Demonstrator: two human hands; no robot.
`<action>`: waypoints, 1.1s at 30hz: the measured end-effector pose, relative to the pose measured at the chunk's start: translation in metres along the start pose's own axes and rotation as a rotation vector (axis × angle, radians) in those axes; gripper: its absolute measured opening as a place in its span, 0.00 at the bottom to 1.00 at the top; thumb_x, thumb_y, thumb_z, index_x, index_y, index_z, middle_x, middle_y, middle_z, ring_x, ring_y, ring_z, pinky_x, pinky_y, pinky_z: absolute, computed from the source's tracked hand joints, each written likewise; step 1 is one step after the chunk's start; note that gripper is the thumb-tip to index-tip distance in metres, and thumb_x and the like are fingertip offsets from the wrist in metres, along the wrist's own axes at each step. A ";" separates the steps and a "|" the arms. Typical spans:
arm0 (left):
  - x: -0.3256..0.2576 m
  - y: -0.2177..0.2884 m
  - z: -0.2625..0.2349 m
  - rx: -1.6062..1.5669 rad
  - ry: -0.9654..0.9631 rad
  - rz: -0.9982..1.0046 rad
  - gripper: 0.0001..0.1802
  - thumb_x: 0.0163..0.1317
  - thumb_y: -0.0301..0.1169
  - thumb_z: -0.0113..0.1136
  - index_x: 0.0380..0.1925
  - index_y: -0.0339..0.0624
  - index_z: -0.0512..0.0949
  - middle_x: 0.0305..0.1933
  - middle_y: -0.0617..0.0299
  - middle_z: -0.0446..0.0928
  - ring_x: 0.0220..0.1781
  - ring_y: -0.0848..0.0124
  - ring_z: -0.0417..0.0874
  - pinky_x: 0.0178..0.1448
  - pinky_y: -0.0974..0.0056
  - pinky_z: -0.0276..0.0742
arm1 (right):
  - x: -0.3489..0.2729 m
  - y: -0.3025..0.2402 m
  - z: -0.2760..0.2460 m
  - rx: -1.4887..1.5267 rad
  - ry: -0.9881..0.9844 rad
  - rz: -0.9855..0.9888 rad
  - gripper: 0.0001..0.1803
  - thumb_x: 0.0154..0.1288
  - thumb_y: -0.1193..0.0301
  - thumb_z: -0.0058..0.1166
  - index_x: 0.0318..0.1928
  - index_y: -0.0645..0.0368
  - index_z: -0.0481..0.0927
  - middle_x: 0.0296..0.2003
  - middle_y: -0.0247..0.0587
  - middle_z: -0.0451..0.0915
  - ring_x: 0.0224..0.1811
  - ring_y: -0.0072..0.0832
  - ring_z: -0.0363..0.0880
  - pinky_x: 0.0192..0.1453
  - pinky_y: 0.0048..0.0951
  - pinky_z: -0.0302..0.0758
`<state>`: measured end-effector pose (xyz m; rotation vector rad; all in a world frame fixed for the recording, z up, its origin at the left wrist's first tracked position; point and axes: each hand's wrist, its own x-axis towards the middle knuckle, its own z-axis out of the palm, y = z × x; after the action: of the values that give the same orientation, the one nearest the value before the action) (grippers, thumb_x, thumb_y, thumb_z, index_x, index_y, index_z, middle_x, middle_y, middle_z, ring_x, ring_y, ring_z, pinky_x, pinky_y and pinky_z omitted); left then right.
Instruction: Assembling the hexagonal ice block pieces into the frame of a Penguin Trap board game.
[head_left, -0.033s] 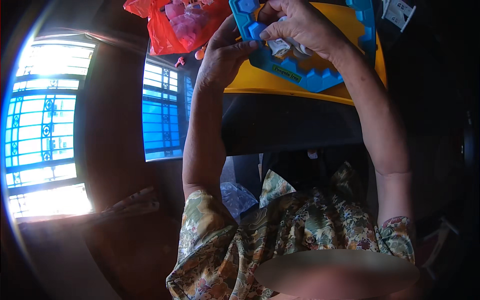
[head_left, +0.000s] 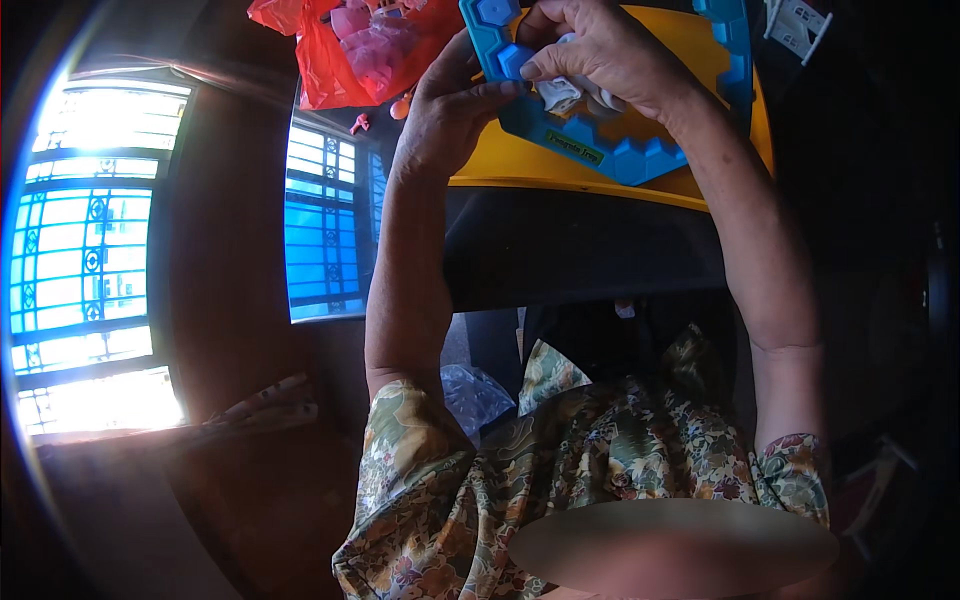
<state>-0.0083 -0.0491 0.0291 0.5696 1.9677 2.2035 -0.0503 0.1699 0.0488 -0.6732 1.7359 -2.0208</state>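
A light-blue plastic game frame [head_left: 640, 163] with a notched inner edge is tilted over a yellow surface, and blue hexagonal pieces [head_left: 513, 60] sit along its left side. My left hand [head_left: 440, 125] is closed around the frame's left edge, thumb on top, other fingers partly hidden. From the right, my right hand [head_left: 615, 65] reaches across the frame, its thumb by the lower hexagonal piece. Bunched under its palm and curled fingers is a crumpled white cloth [head_left: 560, 95]. Some of the right fingertips are hidden behind the frame's edge.
A yellow board or tray [head_left: 590, 185] lies on a dark, shiny table [head_left: 560, 245] that reflects the window. At the far left is a red plastic bag [head_left: 330, 75] with pink things inside; small pink pieces [head_left: 360, 123] lie beside it. A white rack-like object [head_left: 797, 25] stands far right.
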 end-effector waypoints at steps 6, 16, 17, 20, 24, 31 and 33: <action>0.000 0.001 0.013 0.195 0.018 0.091 0.32 0.70 0.39 0.69 0.69 0.43 0.71 0.63 0.55 0.79 0.69 0.57 0.79 0.75 0.51 0.72 | 0.000 0.000 -0.001 0.043 -0.024 -0.041 0.10 0.65 0.85 0.62 0.47 0.69 0.82 0.37 0.42 0.84 0.38 0.26 0.85 0.42 0.26 0.84; -0.001 -0.007 0.015 0.119 0.099 0.082 0.31 0.73 0.42 0.65 0.70 0.42 0.70 0.65 0.55 0.78 0.70 0.55 0.78 0.75 0.50 0.71 | -0.003 -0.006 0.000 0.085 -0.003 0.009 0.11 0.67 0.85 0.61 0.49 0.69 0.82 0.41 0.44 0.84 0.41 0.28 0.86 0.49 0.28 0.86; -0.001 -0.007 0.014 0.120 0.102 0.083 0.31 0.73 0.42 0.65 0.70 0.42 0.70 0.65 0.55 0.78 0.70 0.55 0.78 0.75 0.50 0.71 | -0.002 -0.005 0.000 0.085 -0.006 0.009 0.11 0.67 0.85 0.61 0.49 0.69 0.82 0.41 0.44 0.84 0.41 0.28 0.86 0.49 0.28 0.86; 0.000 -0.009 0.012 0.122 0.100 0.095 0.30 0.73 0.41 0.65 0.70 0.42 0.71 0.64 0.55 0.78 0.70 0.56 0.78 0.74 0.51 0.73 | -0.001 -0.005 -0.001 0.083 0.005 0.001 0.12 0.67 0.85 0.61 0.50 0.69 0.82 0.41 0.44 0.84 0.41 0.28 0.86 0.48 0.28 0.86; -0.003 -0.002 0.027 0.151 0.149 0.116 0.29 0.75 0.44 0.62 0.69 0.42 0.72 0.61 0.56 0.79 0.66 0.58 0.80 0.72 0.53 0.74 | -0.003 -0.002 -0.001 0.190 -0.002 0.060 0.12 0.67 0.85 0.61 0.50 0.69 0.81 0.41 0.44 0.84 0.41 0.28 0.85 0.47 0.27 0.86; -0.006 -0.002 0.044 0.365 0.292 0.168 0.27 0.77 0.50 0.55 0.65 0.43 0.74 0.57 0.56 0.80 0.62 0.59 0.82 0.69 0.53 0.76 | -0.011 -0.011 0.005 0.095 0.029 0.004 0.12 0.68 0.84 0.60 0.52 0.68 0.81 0.41 0.44 0.83 0.39 0.27 0.85 0.44 0.26 0.85; -0.005 -0.006 0.037 0.390 0.303 0.156 0.27 0.78 0.50 0.54 0.64 0.43 0.74 0.57 0.56 0.80 0.62 0.59 0.82 0.69 0.53 0.76 | -0.006 -0.008 0.002 0.079 0.025 0.038 0.12 0.68 0.84 0.60 0.52 0.68 0.82 0.41 0.43 0.83 0.39 0.27 0.85 0.45 0.26 0.85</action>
<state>0.0086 -0.0156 0.0247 0.4658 2.6251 2.1019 -0.0439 0.1733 0.0562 -0.5876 1.6606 -2.0684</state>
